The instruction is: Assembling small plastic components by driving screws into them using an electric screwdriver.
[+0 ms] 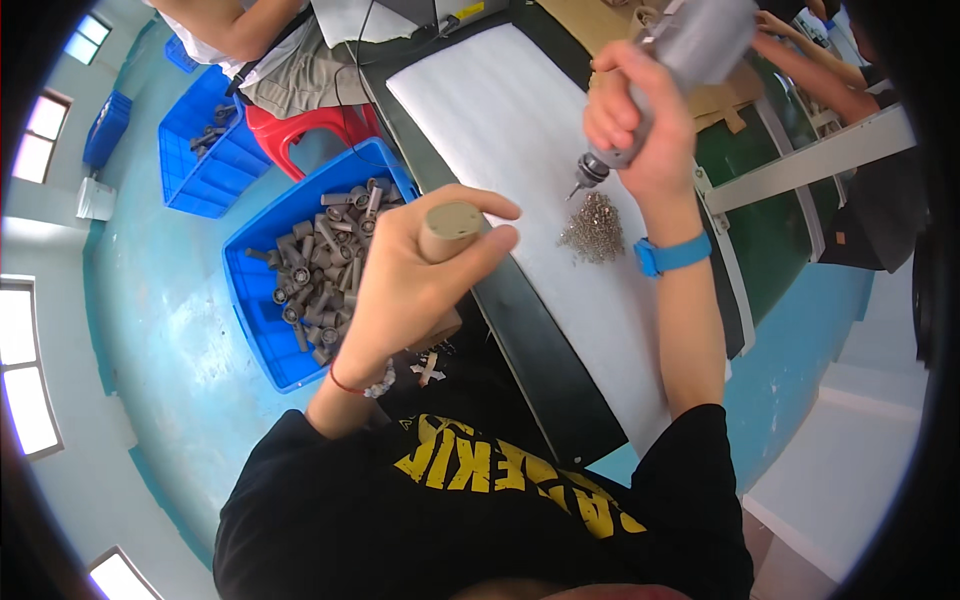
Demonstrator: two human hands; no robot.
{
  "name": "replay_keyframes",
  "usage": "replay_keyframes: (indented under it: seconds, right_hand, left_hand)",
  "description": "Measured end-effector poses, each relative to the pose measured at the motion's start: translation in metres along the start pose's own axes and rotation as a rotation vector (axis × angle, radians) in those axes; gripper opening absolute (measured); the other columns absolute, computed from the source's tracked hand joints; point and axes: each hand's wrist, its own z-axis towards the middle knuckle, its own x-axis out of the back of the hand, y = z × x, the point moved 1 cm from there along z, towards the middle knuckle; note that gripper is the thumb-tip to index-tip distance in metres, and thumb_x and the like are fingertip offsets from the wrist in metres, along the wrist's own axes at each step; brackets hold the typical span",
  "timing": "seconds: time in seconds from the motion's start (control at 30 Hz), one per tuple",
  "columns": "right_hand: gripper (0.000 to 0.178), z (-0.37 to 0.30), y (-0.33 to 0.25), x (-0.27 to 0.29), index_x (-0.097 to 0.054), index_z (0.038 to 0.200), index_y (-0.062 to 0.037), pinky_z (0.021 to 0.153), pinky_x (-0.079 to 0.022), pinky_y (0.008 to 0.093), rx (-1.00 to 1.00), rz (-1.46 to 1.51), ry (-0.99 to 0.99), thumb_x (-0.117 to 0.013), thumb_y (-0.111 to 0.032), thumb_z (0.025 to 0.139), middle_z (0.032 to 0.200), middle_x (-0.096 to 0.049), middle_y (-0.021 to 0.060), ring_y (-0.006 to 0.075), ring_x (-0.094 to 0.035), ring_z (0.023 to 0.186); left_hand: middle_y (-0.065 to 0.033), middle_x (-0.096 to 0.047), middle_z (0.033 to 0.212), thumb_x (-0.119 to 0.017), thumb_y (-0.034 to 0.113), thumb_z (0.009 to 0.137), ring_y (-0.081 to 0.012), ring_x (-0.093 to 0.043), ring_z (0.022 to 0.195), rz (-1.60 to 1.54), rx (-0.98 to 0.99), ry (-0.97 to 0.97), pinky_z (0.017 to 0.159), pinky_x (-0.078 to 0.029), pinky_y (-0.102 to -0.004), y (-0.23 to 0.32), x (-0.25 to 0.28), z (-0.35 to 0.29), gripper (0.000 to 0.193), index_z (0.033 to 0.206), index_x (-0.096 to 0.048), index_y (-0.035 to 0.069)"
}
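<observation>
My left hand (pixel 415 265) is wrapped round a grey-brown plastic part (pixel 450 226), whose rounded flat end with small holes faces up. Its thumb and forefinger stretch out to the right. In my right hand (pixel 650 120) is a grey electric screwdriver (pixel 700 45), held by its body with the bit tip slanting down to the left. Just below that tip lies a heap of small metal screws (pixel 594 230), on a white foam sheet (pixel 500 110). The bit appears apart from the screws.
Left of the table, a blue bin (pixel 250 300) is filled with similar grey-brown parts. Behind it are a red stool (pixel 310 130) with a seated person and another blue bin (pixel 200 150). A pale metal bar (pixel 820 160) crosses at right, with a co-worker's arms (pixel 815 65) beyond.
</observation>
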Motion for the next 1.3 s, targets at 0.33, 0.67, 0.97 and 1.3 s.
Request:
replay_keyframes:
  seconds: [0.33, 0.67, 0.97, 1.3]
  right_hand:
    - [0.029, -0.024, -0.093, -0.010, -0.055, 0.102, -0.0060, 0.045, -0.036, 0.0222, 0.359, 0.263, -0.462, -0.044, -0.033, 0.100, 0.055, -0.042, -0.0050, 0.0056, -0.038, 0.043]
    - [0.033, -0.064, -0.118, -0.013, -0.053, 0.107, -0.0097, 0.047, -0.043, 0.0244, 0.509, 0.269, -0.501, -0.050, -0.042, 0.099, 0.060, -0.054, -0.0016, 0.0096, -0.050, 0.049]
    - [0.027, -0.075, -0.122, -0.032, -0.052, 0.092, -0.0102, 0.044, -0.042, 0.0210, 0.566, 0.301, -0.394, -0.057, -0.037, 0.094, 0.057, -0.054, -0.0016, 0.0071, -0.047, 0.043]
    - [0.031, -0.093, -0.111, -0.023, -0.050, 0.077, -0.0093, 0.047, -0.038, 0.0191, 0.489, 0.239, 0.003, -0.054, -0.038, 0.089, 0.056, -0.049, -0.0039, 0.0041, -0.045, 0.044]
  left_hand:
    - [0.0051, -0.059, 0.069, -0.073, 0.014, 0.084, -0.0009, -0.051, 0.062, -0.104, -0.057, -0.152, 0.056, -0.039, -0.0176, 0.036, -0.034, 0.018, 0.017, 0.096, -0.071, 0.002]
    - [0.0005, -0.062, 0.075, -0.069, 0.011, 0.087, -0.0041, -0.054, 0.066, -0.351, -0.092, -0.299, 0.060, -0.043, -0.0199, 0.046, -0.045, 0.003, 0.013, 0.093, -0.069, 0.000]
    - [0.0003, -0.054, 0.064, -0.065, 0.014, 0.088, -0.0057, -0.048, 0.052, -0.749, 0.152, -0.461, 0.049, -0.039, -0.0208, 0.039, -0.054, -0.003, 0.019, 0.097, -0.064, -0.003]
    - [-0.0003, -0.053, 0.061, -0.061, 0.018, 0.085, -0.0071, -0.047, 0.052, 0.028, -0.521, -0.195, 0.050, -0.037, -0.0217, 0.001, -0.044, 0.018, 0.017, 0.081, -0.057, 0.002]
